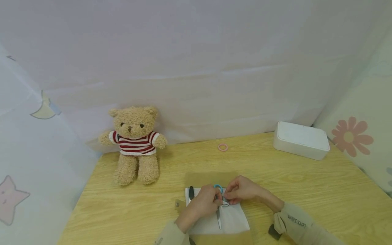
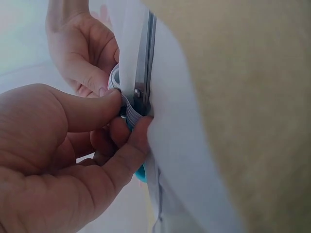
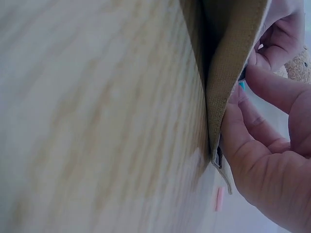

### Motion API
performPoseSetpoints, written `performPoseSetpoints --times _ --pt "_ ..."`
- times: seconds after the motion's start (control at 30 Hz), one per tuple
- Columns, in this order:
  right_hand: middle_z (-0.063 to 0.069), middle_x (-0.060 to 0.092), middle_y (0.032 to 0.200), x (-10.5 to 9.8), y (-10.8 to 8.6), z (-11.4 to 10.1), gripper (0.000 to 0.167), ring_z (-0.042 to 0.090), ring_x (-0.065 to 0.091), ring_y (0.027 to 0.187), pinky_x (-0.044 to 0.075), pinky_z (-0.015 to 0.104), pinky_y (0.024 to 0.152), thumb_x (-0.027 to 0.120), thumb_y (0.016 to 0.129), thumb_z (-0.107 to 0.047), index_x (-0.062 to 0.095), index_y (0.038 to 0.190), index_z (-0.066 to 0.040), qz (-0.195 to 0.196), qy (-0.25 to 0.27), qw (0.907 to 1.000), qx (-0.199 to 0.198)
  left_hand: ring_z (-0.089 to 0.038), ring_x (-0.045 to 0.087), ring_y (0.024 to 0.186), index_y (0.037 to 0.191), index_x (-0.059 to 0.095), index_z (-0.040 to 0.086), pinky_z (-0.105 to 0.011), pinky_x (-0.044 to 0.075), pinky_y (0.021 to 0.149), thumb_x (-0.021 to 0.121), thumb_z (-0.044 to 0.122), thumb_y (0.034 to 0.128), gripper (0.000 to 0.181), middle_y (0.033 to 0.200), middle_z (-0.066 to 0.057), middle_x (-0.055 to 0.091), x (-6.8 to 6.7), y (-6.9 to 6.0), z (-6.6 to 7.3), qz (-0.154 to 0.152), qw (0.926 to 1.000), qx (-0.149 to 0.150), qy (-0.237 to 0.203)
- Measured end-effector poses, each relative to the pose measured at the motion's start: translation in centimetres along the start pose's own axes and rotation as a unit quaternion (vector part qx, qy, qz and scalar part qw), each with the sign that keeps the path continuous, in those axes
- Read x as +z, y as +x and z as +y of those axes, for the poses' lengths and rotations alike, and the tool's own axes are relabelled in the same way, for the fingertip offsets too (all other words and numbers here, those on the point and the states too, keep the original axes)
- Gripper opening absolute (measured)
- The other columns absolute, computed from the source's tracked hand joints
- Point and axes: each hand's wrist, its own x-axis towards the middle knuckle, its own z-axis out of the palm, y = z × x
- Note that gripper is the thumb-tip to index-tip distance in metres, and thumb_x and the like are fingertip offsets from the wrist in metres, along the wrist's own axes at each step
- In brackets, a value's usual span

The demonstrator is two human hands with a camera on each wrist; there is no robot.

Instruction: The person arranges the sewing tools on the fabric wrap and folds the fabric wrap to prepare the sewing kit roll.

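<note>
A tan fabric roll with a white lining lies unfolded on the table. Scissors with turquoise handles rest on the lining, their metal blades pointing toward the person. My left hand pinches a white ribbed elastic band beside the scissors' pivot, between thumb and fingertips. From the other side my right hand has its thumb and bent fingers at the band's looped part. A small dark piece shows between the hands; what it is stays hidden. The right fingers lie along the fabric edge.
A black-handled tool sits at the lining's left side, near a tan snap tab. Farther back are a teddy bear in a striped shirt, a pink ring and a white box. Cloth walls surround the wooden table.
</note>
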Motion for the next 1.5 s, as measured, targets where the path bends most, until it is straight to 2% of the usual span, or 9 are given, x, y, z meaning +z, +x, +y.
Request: performPoseSetpoints --times 0.23,0.43,0.57,0.67,0.8,0.97,1.23,1.37,1.5 --pt "0.015 0.069 0.079 -0.01 0.01 0.42 0.013 0.012 0.064 0.065 0.055 0.024 0.061 0.063 0.088 0.001 0.065 0.096 0.011 -0.02 0.011 0.9994 -0.024 -0.007 0.042 0.069 0.074 0.061 0.01 -0.019 0.039 0.057 0.068 0.006 0.0862 0.015 0.076 0.005 0.046 -0.11 -0.1 0.05 0.009 0.9999 -0.008 0.006" --pt "0.012 0.067 0.076 0.06 -0.02 0.61 0.012 0.011 0.062 0.063 0.054 0.023 0.06 0.06 0.089 0.002 0.063 0.096 0.012 -0.017 0.02 0.9992 -0.032 -0.004 0.042 0.063 0.072 0.064 0.009 -0.018 0.039 0.052 0.072 0.006 0.0825 0.013 0.068 0.007 0.047 -0.14 -0.23 0.01 0.013 0.9998 -0.012 0.004" --pt "0.014 0.067 0.077 0.08 -0.21 0.39 0.013 0.011 0.061 0.064 0.054 0.022 0.061 0.06 0.089 0.003 0.062 0.097 0.014 -0.017 0.029 0.9989 -0.032 -0.002 0.042 0.061 0.074 0.066 0.009 -0.018 0.039 0.053 0.074 0.007 0.0811 0.011 0.065 0.008 0.047 -0.1 -0.19 -0.12 0.011 0.9997 -0.006 0.022" --pt "0.009 0.066 0.077 0.14 -0.1 0.44 0.014 0.01 0.06 0.065 0.052 0.02 0.061 0.06 0.09 0.002 0.063 0.098 0.013 -0.024 0.028 0.9987 -0.036 -0.003 0.042 0.064 0.072 0.065 0.009 -0.017 0.04 0.055 0.073 0.006 0.0826 0.013 0.069 0.007 0.048 -0.02 -0.17 -0.23 0.006 0.9993 -0.003 0.037" --pt "0.003 0.063 0.076 0.1 0.1 0.66 0.013 0.008 0.059 0.066 0.051 0.019 0.06 0.059 0.09 0.001 0.064 0.096 0.012 -0.035 0.017 0.9984 -0.04 -0.006 0.041 0.067 0.071 0.059 0.009 -0.018 0.039 0.056 0.069 0.005 0.0857 0.018 0.073 0.004 0.046 0.19 -0.26 -0.2 -0.003 0.9985 -0.008 0.054" --pt "0.004 0.063 0.076 -0.03 0.03 0.62 0.013 0.009 0.059 0.065 0.05 0.018 0.059 0.059 0.091 0.001 0.065 0.094 0.013 -0.044 0.014 0.9982 -0.038 -0.007 0.04 0.066 0.072 0.054 0.01 -0.019 0.037 0.054 0.066 0.004 0.0877 0.021 0.074 0.004 0.043 0.29 -0.34 -0.03 -0.007 0.9971 -0.004 0.075" --pt "0.001 0.061 0.072 0.31 -0.05 0.36 0.012 0.008 0.054 0.062 0.045 0.017 0.057 0.061 0.09 0.0 0.07 0.09 0.008 -0.032 -0.024 0.9984 -0.041 -0.007 0.04 0.066 0.071 0.053 0.012 -0.019 0.037 0.055 0.064 -0.004 0.0827 0.023 0.074 0.004 0.042 0.05 -0.32 -0.14 0.006 0.998 0.004 0.063" --pt "0.002 0.06 0.071 0.42 -0.2 0.37 0.013 0.007 0.053 0.061 0.044 0.016 0.055 0.06 0.09 0.001 0.068 0.091 0.01 -0.031 -0.024 0.9977 -0.056 -0.007 0.039 0.066 0.07 0.053 0.012 -0.018 0.036 0.055 0.063 -0.005 0.0819 0.022 0.072 0.005 0.042 0.05 -0.32 -0.23 0.004 0.9984 0.002 0.057" --pt "0.004 0.061 0.071 0.58 -0.36 0.38 0.011 0.007 0.053 0.06 0.044 0.016 0.054 0.06 0.089 0.003 0.067 0.09 0.011 -0.013 -0.02 0.9985 -0.05 -0.007 0.04 0.066 0.071 0.055 0.011 -0.018 0.037 0.055 0.063 -0.003 0.083 0.021 0.073 0.005 0.043 0.1 -0.28 -0.25 -0.003 0.9988 0.0 0.048"
